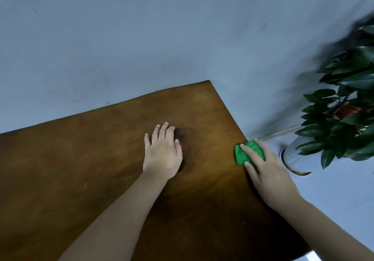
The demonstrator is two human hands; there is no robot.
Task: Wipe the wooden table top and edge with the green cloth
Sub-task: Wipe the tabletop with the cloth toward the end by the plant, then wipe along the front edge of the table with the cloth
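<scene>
1. Hands on the table now, both of them, seen from the head camera looking down over bare forearms.

2. Left hand (163, 151) lies flat, palm down, on the wooden table top (85, 159), fingers stretched forward and only slightly fanned, thumb tucked along the side. It grips nothing.

3. Right beside that hand, under and just past its fingertips, sits a dark stain (182, 137) in the brown wood.

4. Over to the right hand (265, 171), and here is the action: it presses down on the green cloth (249, 152), fingers laid over the top of the bunched fabric and curled around it, clamping it against the wood.

5. That cloth is crumpled into a small wad and sits right at the table's right edge (228, 108), close to the far corner, with part of the hand hanging out past the edge line.

6. Both hands are well apart, with bare brown wood between them.

7. Beyond the table, a plain pale blue-grey wall (141, 38) fills the upper part of the view.

8. Off to the right, past the edge, stands a leafy potted plant (344, 119) with dark glossy leaves and something red among them; its upper leaves are blurred.

9. Below the plant, a pale pot (291, 155) shows, with a curved dark rim line, resting on a light floor.
</scene>
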